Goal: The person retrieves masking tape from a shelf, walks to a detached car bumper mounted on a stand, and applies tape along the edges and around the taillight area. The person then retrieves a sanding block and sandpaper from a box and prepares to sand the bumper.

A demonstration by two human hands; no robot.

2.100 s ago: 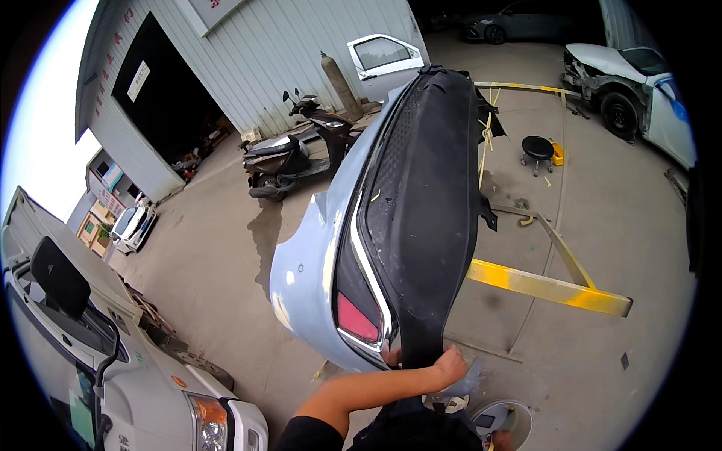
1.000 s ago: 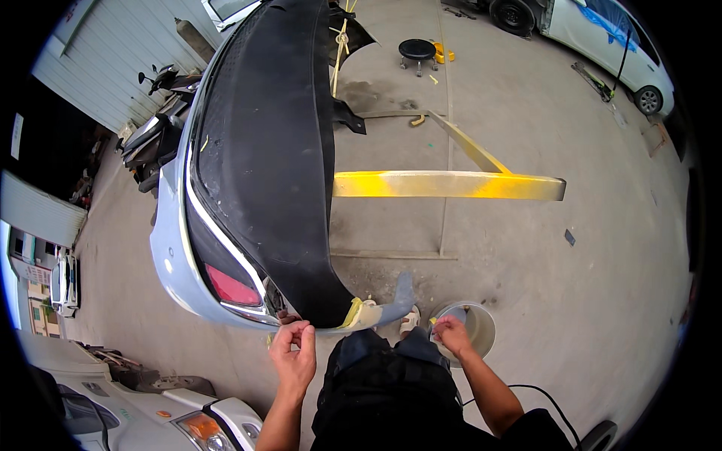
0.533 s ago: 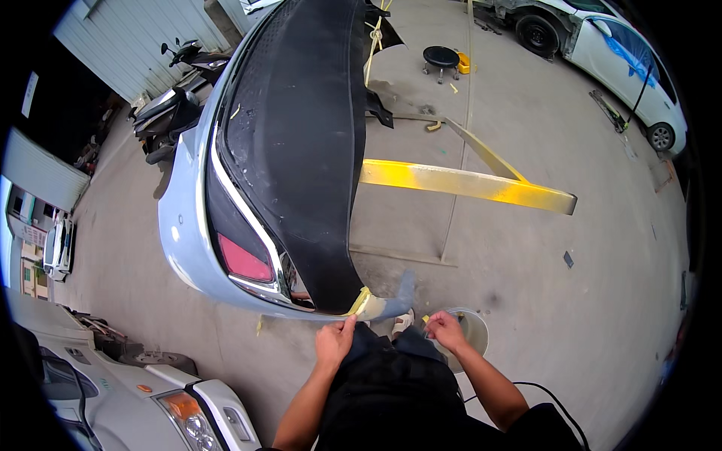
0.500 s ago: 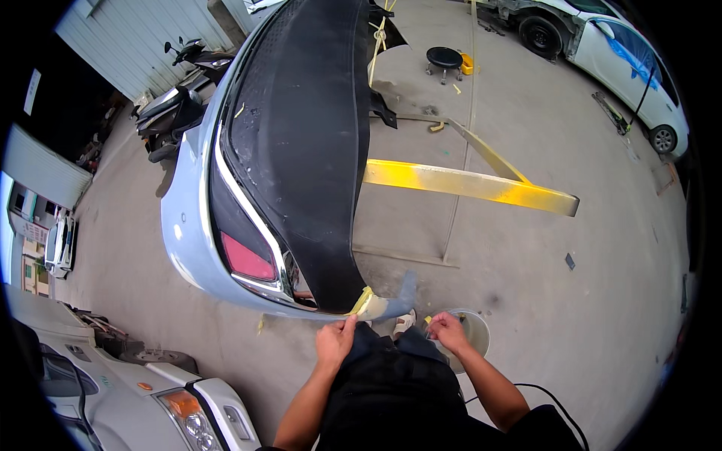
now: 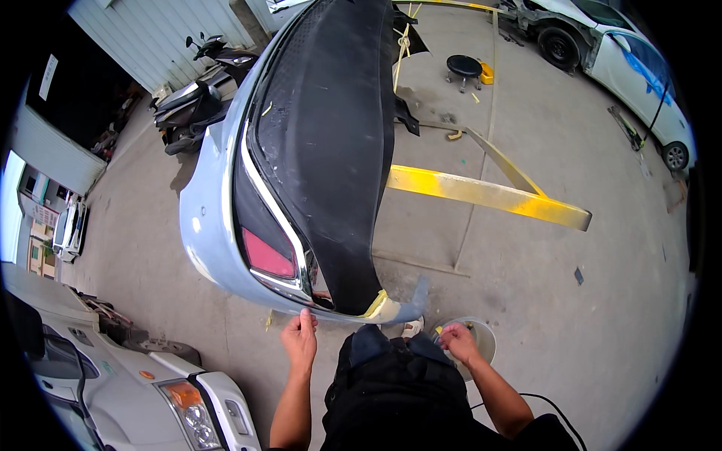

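Observation:
A light-blue car bumper [image 5: 201, 225] stands in front of me, with a black middle section [image 5: 323, 150], chrome trim [image 5: 263, 177] and a red reflector [image 5: 268, 254]. My left hand [image 5: 301, 340] has its fingers drawn together at the lower edge of the bumper, below the reflector; whatever they pinch is too small to make out. Yellow masking tape [image 5: 376, 303] sticks to the near right end of the bumper. My right hand [image 5: 459, 343] hovers over a pale bucket [image 5: 487, 340], fingers pinched, with a small yellow piece of tape [image 5: 438, 330] at the tips.
A yellow-painted stand [image 5: 489, 194] juts out to the right of the bumper. Farther back are a round black stool [image 5: 464, 66], a scooter [image 5: 188, 113] and a partly stripped white car [image 5: 624, 60]. A white vehicle [image 5: 124, 383] stands close on my left. A black cable [image 5: 553, 404] runs at lower right.
My left hand has moved left along the bumper's edge, away from the taped end. The right hand stays over the bucket. The whole view has shifted slightly.

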